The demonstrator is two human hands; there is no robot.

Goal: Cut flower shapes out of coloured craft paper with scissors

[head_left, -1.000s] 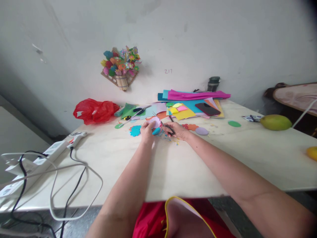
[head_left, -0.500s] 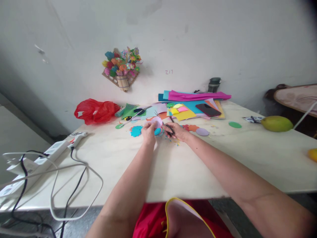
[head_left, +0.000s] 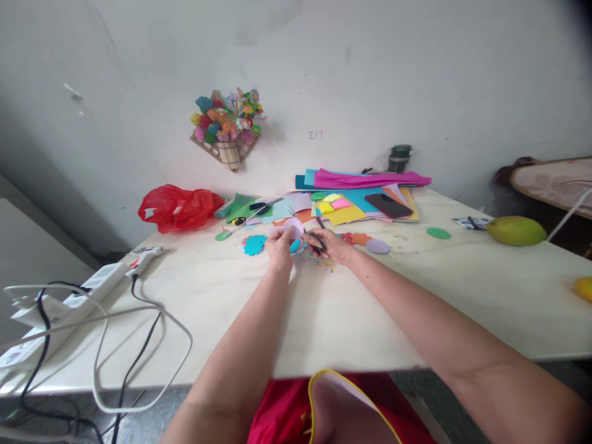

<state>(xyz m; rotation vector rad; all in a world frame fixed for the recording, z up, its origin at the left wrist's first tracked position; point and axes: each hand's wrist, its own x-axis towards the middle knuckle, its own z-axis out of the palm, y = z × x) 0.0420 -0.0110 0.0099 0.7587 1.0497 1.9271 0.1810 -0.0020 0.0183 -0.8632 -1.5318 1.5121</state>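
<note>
Between the fingers of my left hand (head_left: 278, 248) is a light purple paper piece (head_left: 293, 228), its edge partly hidden by the fingers. My right hand (head_left: 330, 245) is closed on dark-handled scissors (head_left: 317, 242), whose blades meet the paper's right side. Beside my left hand lies a blue scalloped paper flower (head_left: 254, 245). Right of my right hand are an orange scalloped paper piece (head_left: 361, 238) and a lilac paper oval (head_left: 378, 246). Small paper scraps (head_left: 326, 264) are scattered below the scissors.
Coloured sheets (head_left: 365, 200), a phone (head_left: 388, 205) and a second pair of scissors (head_left: 263, 208) lie toward the wall. A red plastic bag (head_left: 178, 208) sits at the left. A power strip (head_left: 99, 280) with loose cables is nearer. A mango (head_left: 517, 230) rests at the right.
The light purple paper has turned slightly in my left hand, which has shifted a little to the right. My right hand stays nearly in place with the scissors.
</note>
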